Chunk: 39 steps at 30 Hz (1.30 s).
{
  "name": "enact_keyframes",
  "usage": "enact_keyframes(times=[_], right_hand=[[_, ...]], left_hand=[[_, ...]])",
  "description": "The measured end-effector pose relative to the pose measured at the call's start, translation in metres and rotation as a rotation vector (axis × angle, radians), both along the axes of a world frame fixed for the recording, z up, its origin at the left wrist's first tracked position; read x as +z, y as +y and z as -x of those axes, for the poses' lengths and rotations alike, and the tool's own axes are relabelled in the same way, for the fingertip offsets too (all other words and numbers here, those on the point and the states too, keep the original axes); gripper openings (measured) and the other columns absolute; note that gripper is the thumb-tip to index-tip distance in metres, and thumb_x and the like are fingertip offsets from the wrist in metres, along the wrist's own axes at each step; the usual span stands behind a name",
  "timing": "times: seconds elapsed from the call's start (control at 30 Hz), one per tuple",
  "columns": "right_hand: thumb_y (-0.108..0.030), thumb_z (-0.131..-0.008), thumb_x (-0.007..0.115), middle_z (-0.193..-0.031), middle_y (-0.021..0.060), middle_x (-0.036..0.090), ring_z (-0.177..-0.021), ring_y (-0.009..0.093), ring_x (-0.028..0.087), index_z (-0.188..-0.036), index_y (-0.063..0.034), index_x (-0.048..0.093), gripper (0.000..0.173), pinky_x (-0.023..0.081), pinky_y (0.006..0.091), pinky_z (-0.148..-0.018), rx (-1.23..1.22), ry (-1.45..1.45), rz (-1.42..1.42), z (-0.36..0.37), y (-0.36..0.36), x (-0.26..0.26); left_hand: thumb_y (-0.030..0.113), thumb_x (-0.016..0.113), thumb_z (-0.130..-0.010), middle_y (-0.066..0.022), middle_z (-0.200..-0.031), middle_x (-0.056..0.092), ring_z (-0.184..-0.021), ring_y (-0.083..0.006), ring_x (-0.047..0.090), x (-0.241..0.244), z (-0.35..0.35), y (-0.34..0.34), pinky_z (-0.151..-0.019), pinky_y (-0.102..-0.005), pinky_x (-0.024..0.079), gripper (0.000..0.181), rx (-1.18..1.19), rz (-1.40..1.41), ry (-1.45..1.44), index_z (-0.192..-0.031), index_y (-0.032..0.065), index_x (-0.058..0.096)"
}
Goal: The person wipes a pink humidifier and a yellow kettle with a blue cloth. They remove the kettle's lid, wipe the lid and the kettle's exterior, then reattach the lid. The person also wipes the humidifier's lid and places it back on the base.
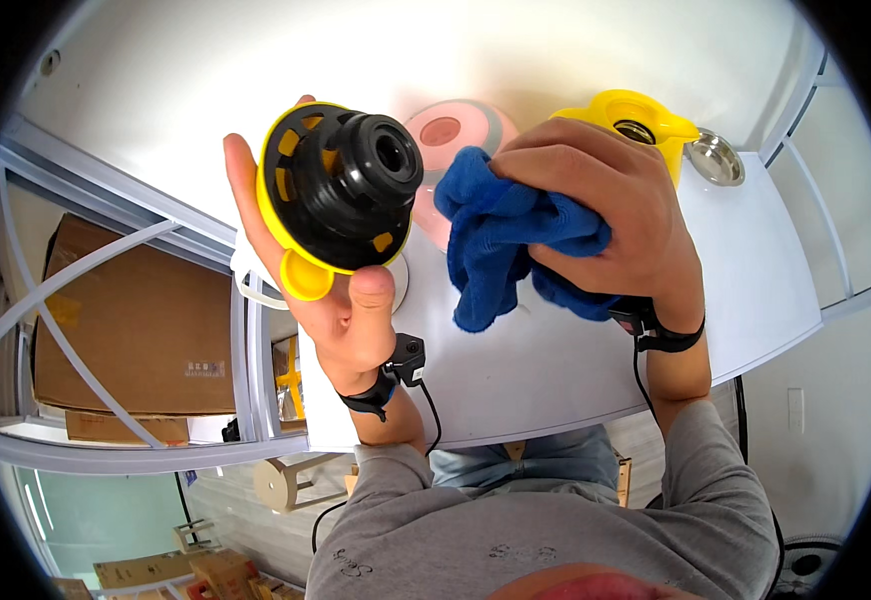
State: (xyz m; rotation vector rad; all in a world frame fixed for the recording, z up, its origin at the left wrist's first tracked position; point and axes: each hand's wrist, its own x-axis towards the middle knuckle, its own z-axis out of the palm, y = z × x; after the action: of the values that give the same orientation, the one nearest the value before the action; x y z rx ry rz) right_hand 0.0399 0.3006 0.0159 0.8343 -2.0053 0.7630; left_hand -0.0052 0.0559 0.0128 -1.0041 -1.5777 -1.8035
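My left hand (360, 315) holds up a black and yellow round lid with a stopper (345, 180), its black underside towards the camera. In my right hand (615, 202) is a bunched blue cloth (495, 240), pinched between thumb and fingers, with a gap between it and the lid. Behind my right hand stands a yellow jug (608, 105), partly hidden, its mouth showing. A pink rounded appliance or container (480, 124) with a grey band stands between and behind the hands, partly covered by the cloth.
A shallow metal bowl (716, 159) rests at the back right of the white table (555, 382). Part of a white object with a handle (255, 289) shows behind my left hand. Left of the table are a metal-framed partition (244, 360) and a large cardboard box (135, 322). Cables hang from both wrist devices.
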Motion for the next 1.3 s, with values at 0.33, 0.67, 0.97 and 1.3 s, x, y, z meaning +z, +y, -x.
enact_keyframes(times=[0.33, 0.67, 0.97, 1.3], right_hand=[[-0.01, -0.073, 0.09, -0.121, 0.0114, 0.077, -0.105, 0.038, 0.077, -0.135, -0.0151, 0.072, 0.065, 0.062, 0.0433, -0.09, 0.094, -0.003, 0.125, 0.006, -0.004, -0.004], [-0.011, -0.073, 0.09, -0.122, 0.0084, 0.077, -0.105, 0.039, 0.076, -0.137, -0.0194, 0.07, 0.068, 0.061, 0.0441, -0.088, -0.011, -0.031, 0.02, 0.006, 0.007, -0.003], [-0.011, -0.071, 0.093, -0.124, 0.0078, 0.076, -0.107, 0.037, 0.077, -0.139, -0.0214, 0.069, 0.073, 0.062, 0.0434, -0.089, -0.019, -0.015, -0.039, 0.007, 0.002, -0.006], [-0.015, -0.071, 0.095, -0.128, 0.0034, 0.073, -0.109, 0.033, 0.076, -0.132, -0.0224, 0.071, 0.065, 0.062, 0.0418, -0.089, -0.07, 0.011, -0.138, 0.009, 0.005, -0.01]], left_hand=[[0.054, 0.086, -0.095, -0.0276, -0.176, 0.033, -0.15, -0.0384, 0.056, -0.006, 0.004, -0.001, -0.123, -0.0418, 0.047, 0.128, -0.138, 0.178, 0.041, -0.18, 0.0026, 0.005], [0.057, 0.079, -0.099, -0.0273, -0.175, 0.037, -0.149, -0.0361, 0.056, -0.007, 0.009, -0.01, -0.12, -0.0411, 0.049, 0.123, -0.048, 0.182, 0.064, -0.18, 0.0013, 0.004], [0.059, 0.075, -0.102, -0.0277, -0.176, 0.033, -0.148, -0.0406, 0.058, -0.006, 0.007, -0.009, -0.12, -0.0436, 0.049, 0.122, -0.164, 0.263, 0.025, -0.18, 0.0009, 0.001], [0.048, 0.078, -0.103, -0.0268, -0.173, 0.039, -0.15, -0.0408, 0.056, -0.005, 0.012, -0.015, -0.12, -0.045, 0.049, 0.109, -0.17, 0.389, 0.082, -0.178, 0.001, 0.016]])
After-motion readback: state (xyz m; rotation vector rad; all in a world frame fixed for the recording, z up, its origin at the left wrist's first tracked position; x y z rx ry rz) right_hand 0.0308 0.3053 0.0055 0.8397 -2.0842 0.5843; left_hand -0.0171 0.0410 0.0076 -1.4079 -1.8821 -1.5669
